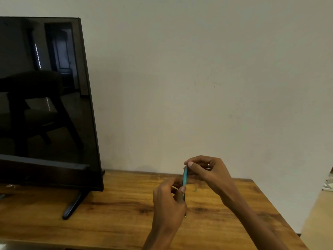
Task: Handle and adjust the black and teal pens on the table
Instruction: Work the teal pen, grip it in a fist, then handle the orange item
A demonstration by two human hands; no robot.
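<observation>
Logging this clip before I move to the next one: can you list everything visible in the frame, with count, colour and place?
Television: one, black, screen off, standing on the left of the table on a black foot.
Table: one, brown wood, across the bottom, against the wall.
Wall: one, off-white, behind the table.
Teal pen: one, teal, held roughly upright above the table, right of centre.
Small teal bit: one, on the table beside the hands; too small to identify.
Ring: one, silver, on a right-hand finger.
Left hand: grips the pen's lower end.
Right hand: pinches the pen's upper end.
</observation>
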